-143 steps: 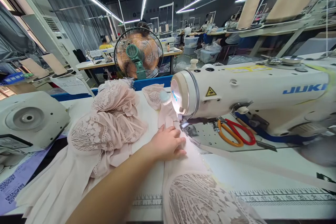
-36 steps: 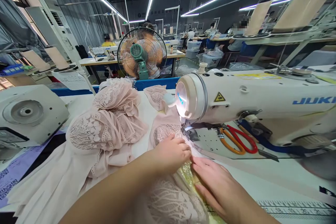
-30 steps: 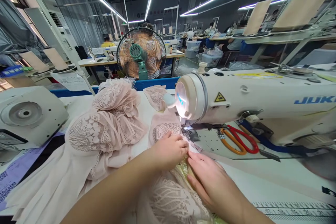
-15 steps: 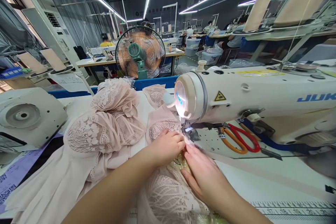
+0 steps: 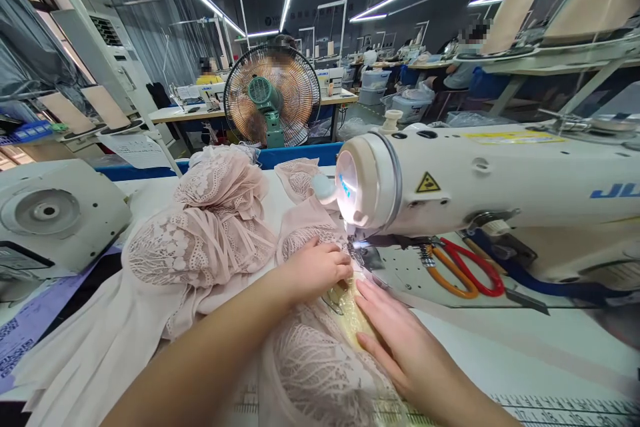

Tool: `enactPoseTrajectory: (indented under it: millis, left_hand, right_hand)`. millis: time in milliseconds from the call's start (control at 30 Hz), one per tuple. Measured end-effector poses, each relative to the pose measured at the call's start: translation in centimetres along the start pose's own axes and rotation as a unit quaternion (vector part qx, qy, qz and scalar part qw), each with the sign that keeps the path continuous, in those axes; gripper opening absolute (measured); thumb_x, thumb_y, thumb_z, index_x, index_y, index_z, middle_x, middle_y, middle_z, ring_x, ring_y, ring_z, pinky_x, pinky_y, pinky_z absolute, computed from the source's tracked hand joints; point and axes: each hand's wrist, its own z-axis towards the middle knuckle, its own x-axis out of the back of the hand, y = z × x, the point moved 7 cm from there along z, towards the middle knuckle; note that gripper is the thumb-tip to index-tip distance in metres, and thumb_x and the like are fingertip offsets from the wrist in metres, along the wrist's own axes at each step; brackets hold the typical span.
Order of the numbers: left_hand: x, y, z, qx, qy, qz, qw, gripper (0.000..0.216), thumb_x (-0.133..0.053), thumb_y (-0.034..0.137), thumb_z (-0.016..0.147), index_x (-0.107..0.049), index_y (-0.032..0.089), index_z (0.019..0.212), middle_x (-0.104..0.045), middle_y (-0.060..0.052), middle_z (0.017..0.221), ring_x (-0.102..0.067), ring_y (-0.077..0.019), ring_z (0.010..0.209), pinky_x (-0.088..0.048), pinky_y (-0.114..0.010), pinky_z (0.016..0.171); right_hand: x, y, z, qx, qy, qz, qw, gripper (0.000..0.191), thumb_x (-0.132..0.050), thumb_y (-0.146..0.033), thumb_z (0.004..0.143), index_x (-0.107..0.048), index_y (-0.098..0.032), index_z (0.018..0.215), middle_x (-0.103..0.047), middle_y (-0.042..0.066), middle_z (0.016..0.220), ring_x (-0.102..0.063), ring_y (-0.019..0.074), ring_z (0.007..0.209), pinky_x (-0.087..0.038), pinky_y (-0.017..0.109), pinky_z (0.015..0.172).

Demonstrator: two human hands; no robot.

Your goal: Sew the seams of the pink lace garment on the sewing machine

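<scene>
A pink lace bra (image 5: 320, 360) lies under the needle end of a white sewing machine (image 5: 450, 177), one cup in front of me and more lace beyond. My left hand (image 5: 317, 271) presses on it just left of the presser foot, fingers bent and closed on the fabric. On the bra's right edge rests my right hand (image 5: 397, 330), fingers stretched out and thumb apart. Between the hands shows a shiny, see-through yellowish strip (image 5: 354, 310). The machine's lamp lights the needle area, but fingers and machine head partly hide the seam.
A heap of pink lace bras (image 5: 200, 240) lies to the left, beside another machine part (image 5: 47, 213). Red-handled scissors (image 5: 477, 270) and an orange-handled tool (image 5: 450, 273) lie under the machine arm. A printed ruler (image 5: 555, 407) runs along the front. Behind stands a fan (image 5: 273, 97).
My right hand has slid slightly right and down, apart from the left fingers, baring more of the yellowish strip. The left hand stays almost in place. The view has shifted a little.
</scene>
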Motion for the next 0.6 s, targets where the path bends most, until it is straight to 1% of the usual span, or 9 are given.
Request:
enactPoseTrajectory:
  millis: [167, 333, 600]
  left_hand:
    - [0.1, -0.6, 0.2, 0.002, -0.003, -0.005, 1.000, 0.024, -0.042, 0.017, 0.093, -0.059, 0.022, 0.110, -0.057, -0.003, 0.128, -0.043, -0.0217, 0.122, -0.028, -0.047, 0.103]
    - [-0.2, -1.5, 0.6, 0.012, -0.012, -0.007, 1.000, 0.024, -0.042, 0.017, 0.094, -0.059, 0.021, 0.110, -0.057, -0.002, 0.129, -0.042, -0.0220, 0.123, -0.026, -0.049, 0.104]
    - [-0.3, -3.0, 1.0, 0.032, -0.002, 0.000, 0.999, 0.024, -0.042, 0.019, 0.095, -0.060, 0.023, 0.111, -0.055, -0.001, 0.132, -0.041, -0.0211, 0.125, -0.023, -0.049, 0.106]
  right_hand:
    - [-0.1, 0.1, 0.0, 0.008, 0.014, -0.007, 1.000, 0.049, -0.036, -0.035, 0.091, -0.056, -0.005, 0.125, -0.043, 0.018, 0.139, -0.041, 0.0341, 0.128, -0.046, 0.053, 0.098]
    - [0.1, -0.1, -0.1, 0.023, 0.030, -0.010, 0.999, 0.047, -0.036, -0.031, 0.091, -0.058, -0.004, 0.123, -0.045, 0.019, 0.137, -0.044, 0.0348, 0.126, -0.048, 0.053, 0.095]
    - [0.2, -0.2, -0.3, 0.044, 0.040, -0.041, 0.997, 0.045, -0.035, -0.027, 0.091, -0.058, -0.004, 0.122, -0.046, 0.019, 0.136, -0.045, 0.0335, 0.125, -0.051, 0.050, 0.093]
